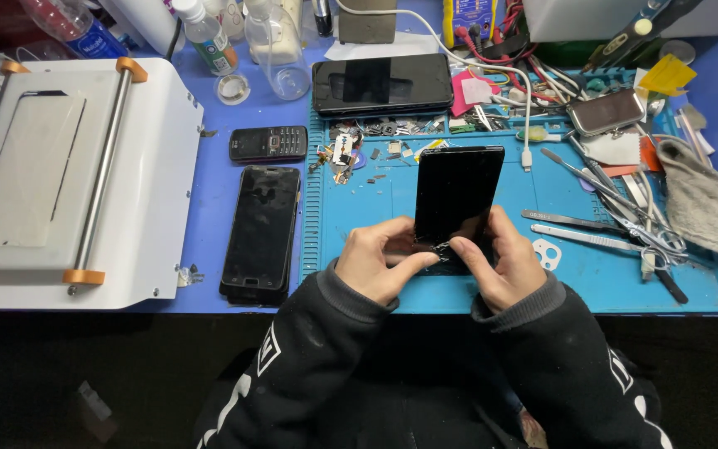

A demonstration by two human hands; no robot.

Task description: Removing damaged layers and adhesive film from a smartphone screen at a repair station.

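Black phone point(457, 195) is being held over the blue mat point(376, 208) on the desk point(218, 141), its long axis running away from the body w/ the top end tilted slightly right & the near end cracked. That near edge is being pinched from both sides: left hand point(380, 259) fingers point(415, 264) pressed together on the left corner, right hand point(504, 264) thumb & forefinger closed on the right. Both hands are equally near, approx. at the bottom edge's middle.
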